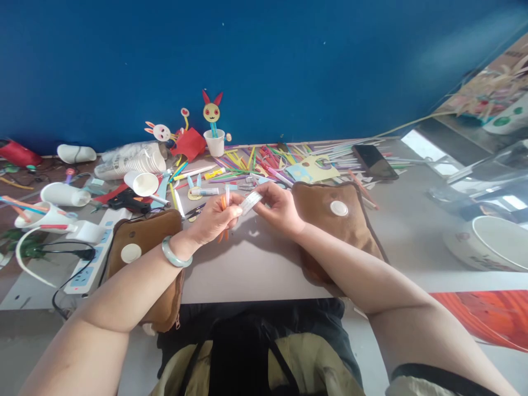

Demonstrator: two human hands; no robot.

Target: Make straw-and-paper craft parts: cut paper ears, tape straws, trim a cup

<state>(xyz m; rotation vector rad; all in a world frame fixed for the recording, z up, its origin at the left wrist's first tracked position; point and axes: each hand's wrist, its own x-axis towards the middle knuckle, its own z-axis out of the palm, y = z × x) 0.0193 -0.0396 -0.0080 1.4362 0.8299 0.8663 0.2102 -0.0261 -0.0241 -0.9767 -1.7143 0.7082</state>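
Over the near middle of the table, my left hand (pixel 218 219) is closed around thin orange straw-like pieces (pixel 224 202), whose lower ends stick out below the fingers. Its thumb meets a small whitish piece (pixel 251 204) that looks like a roll of tape. My right hand (pixel 280 208) pinches that roll-like piece from the other side, between thumb and fingers. A pale bracelet (pixel 176 253) circles my left wrist. Just beyond the hands lie a capped tube (pixel 205 191) and a round yellow cutout with blue ears (pixel 195 193).
Brown cushions (pixel 340 242) lie under both forearms. A power strip (pixel 88 264) with cables and a glue gun (pixel 131 199) are at left, near paper cups (pixel 142 183). Colourful straws, a phone (pixel 374 161) and a paper-cup figure (pixel 214 143) line the back; a white bucket (pixel 490 242) stands right.
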